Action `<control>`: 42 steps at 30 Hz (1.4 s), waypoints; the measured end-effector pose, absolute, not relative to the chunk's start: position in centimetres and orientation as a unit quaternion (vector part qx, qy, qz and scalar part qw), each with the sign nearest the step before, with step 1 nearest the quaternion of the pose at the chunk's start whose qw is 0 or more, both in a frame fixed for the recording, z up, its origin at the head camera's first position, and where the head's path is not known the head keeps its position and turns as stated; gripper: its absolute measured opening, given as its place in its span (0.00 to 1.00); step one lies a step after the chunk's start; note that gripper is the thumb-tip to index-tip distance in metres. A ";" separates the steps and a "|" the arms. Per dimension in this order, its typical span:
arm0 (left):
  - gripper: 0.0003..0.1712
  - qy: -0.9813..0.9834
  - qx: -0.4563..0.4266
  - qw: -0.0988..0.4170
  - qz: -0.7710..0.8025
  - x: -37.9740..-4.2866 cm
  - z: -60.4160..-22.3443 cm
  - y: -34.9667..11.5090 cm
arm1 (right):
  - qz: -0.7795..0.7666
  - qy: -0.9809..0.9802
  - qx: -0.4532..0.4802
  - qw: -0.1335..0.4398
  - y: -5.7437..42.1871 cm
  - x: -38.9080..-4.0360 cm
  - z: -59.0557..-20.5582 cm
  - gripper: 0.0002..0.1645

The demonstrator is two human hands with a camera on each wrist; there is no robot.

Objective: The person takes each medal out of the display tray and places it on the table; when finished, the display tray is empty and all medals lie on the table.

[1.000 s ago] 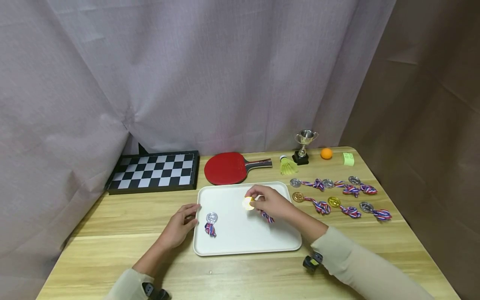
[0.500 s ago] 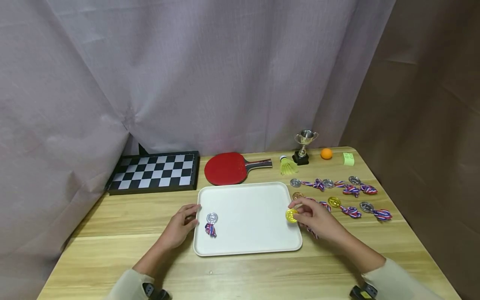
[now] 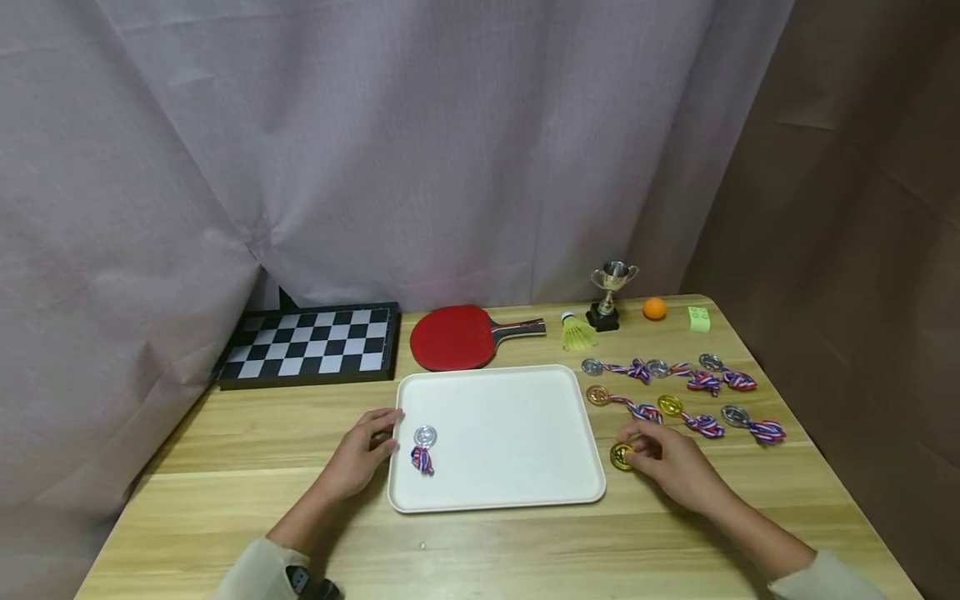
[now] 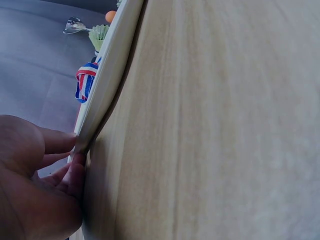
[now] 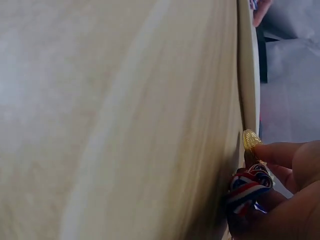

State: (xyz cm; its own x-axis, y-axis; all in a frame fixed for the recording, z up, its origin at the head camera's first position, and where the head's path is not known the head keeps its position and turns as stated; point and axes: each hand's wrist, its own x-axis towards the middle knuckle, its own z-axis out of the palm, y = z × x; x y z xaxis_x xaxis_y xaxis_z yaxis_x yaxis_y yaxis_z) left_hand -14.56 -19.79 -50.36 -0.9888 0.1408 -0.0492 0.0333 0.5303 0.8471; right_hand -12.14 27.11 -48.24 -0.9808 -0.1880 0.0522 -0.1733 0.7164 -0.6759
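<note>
A gold medal (image 3: 622, 456) is pinched between the thumb and fingers of my right hand (image 3: 667, 462), low over the table just right of the white tray (image 3: 517, 442). Its striped red, white and blue ribbon (image 5: 247, 190) bunches beneath the fingers in the right wrist view. My left hand (image 3: 362, 457) holds the tray's left rim, thumb and fingertips on the edge; the left wrist view shows those fingers (image 4: 60, 141) at the rim. On the tray's left side lies a silver medal (image 3: 424, 436) with a knotted ribbon.
Right of the tray lie several ribboned medals, including a bronze medal (image 3: 597, 395) and another gold medal (image 3: 670, 406). Behind stand a chessboard (image 3: 307, 343), red table tennis bat (image 3: 452, 337), yellow shuttlecock (image 3: 577, 332), trophy cup (image 3: 609, 292), orange ball (image 3: 655, 308) and green block (image 3: 699, 318).
My right hand has carried the gold medal from above the tray rightward over its edge, then down and toward me beside it. The left hand stays at the rim.
</note>
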 end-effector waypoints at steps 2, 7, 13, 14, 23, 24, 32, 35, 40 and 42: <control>0.26 0.873 0.050 0.055 0.483 -14.5 -50.4 -19.8 | -0.360 0.927 -0.102 0.006 27.0 -12.1 -48.5 0.13; 0.26 0.873 0.048 0.056 0.482 -14.5 -50.3 -19.8 | -0.344 0.933 -0.104 -0.008 26.7 -11.9 -48.8 0.12; 0.26 0.873 0.050 0.056 0.482 -14.5 -50.2 -19.8 | -0.331 0.938 -0.104 -0.016 26.6 -11.9 -48.8 0.12; 0.26 0.872 0.050 0.055 0.483 -14.5 -50.3 -19.8 | -0.330 0.938 -0.105 -0.016 26.6 -11.9 -48.8 0.12; 0.26 0.875 0.051 0.051 0.479 -14.5 -50.3 -19.8 | -0.324 0.939 -0.111 -0.015 26.9 -11.9 -48.2 0.12; 0.26 0.875 0.051 0.051 0.479 -14.5 -50.3 -19.8 | -0.322 0.940 -0.111 -0.014 26.9 -12.0 -48.0 0.12; 0.26 0.874 0.052 0.052 0.480 -14.5 -50.3 -19.8 | -0.343 0.931 -0.125 0.003 25.4 -13.2 -45.9 0.13; 0.26 0.875 0.053 0.050 0.478 -14.5 -50.4 -19.8 | -0.370 0.919 -0.134 0.030 23.9 -13.9 -45.2 0.14; 0.26 0.873 0.055 0.050 0.482 -14.5 -50.4 -19.8 | -0.412 0.891 -0.178 0.071 20.5 -15.3 -45.0 0.15; 0.26 0.871 0.056 0.050 0.485 -14.5 -50.4 -19.8 | -0.418 0.883 -0.197 0.078 18.9 -15.8 -45.2 0.15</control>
